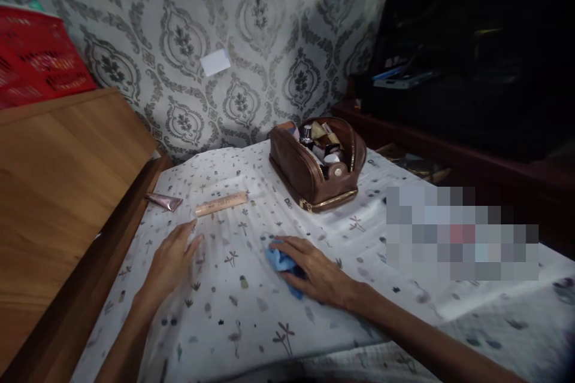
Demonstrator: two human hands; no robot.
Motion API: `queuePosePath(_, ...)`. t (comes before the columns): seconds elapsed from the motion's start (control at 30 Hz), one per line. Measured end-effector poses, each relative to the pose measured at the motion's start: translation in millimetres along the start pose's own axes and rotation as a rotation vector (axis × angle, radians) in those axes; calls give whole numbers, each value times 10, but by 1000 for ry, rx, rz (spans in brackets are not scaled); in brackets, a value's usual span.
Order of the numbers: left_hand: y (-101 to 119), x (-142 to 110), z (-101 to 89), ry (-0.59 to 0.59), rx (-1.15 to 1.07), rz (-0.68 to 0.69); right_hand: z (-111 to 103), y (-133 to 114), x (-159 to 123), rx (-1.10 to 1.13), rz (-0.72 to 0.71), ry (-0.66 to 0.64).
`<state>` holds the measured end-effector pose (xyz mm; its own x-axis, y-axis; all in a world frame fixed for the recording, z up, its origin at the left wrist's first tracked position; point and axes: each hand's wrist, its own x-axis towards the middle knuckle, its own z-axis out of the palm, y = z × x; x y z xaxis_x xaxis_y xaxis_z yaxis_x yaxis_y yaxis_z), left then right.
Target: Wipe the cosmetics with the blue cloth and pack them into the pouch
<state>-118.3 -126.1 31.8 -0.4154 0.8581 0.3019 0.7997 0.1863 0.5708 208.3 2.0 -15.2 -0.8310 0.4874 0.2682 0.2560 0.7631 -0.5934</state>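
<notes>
My right hand (pixel 309 266) is closed over a crumpled blue cloth (pixel 281 258), which lies on the white patterned sheet (pixel 251 317). To the left, my left hand (pixel 174 254) is empty, its fingers stretched forward and a little apart. Just beyond those fingertips lies a long peach-coloured tube (pixel 221 203). A smaller pinkish metallic tube (pixel 165 200) rests farther left, by the wooden edge. Behind my right hand stands a brown toiletry bag (pixel 296 164) with its top unzipped; bottles and other cosmetics show inside it.
A slanted wooden panel (pixel 58 173) borders the sheet at left, with a red box (pixel 40 60) on top. Patterned wallpaper (pixel 251 12) rises behind. At right are a large dark screen (pixel 485 54) and a blurred-out patch (pixel 462 239).
</notes>
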Motion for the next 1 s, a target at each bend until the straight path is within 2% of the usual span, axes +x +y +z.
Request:
queuePosePath(0.1,-554,-134,73,-129,344,-72,28,17,24,-21,1,-26)
queuePosePath(0.17,-882,-207,76,-170,442,-111,50,32,69,-41,-6,-54)
queuePosePath(0.27,-1130,-247,7,-189,510,-150,55,48,200,-32,-29,-70)
queuePosePath(0.33,-1120,-222,-41,-188,532,-154,22,51,337,28,-38,-38)
queuePosePath(0.43,-928,-87,-49,-172,558,-119,-42,68,601,142,-34,79)
queuePosePath(0.5,-763,94,-23,-143,544,-68,-39,112,779,174,-10,177)
queuePosePath(0.6,-588,487,2,-73,472,-13,87,234,960,97,67,320)
queuePosePath(0.67,-561,772,-3,-8,474,-149,217,321,989,4,91,378)
queuePosePath(0.77,-635,1122,7,51,467,-324,358,398,924,-55,36,403)
queuePosePath(0.9,-776,1407,108,117,414,-571,364,387,831,5,-16,420)
queuePosePath(1.0,-814,1551,167,195,376,-686,325,367,826,76,5,443)
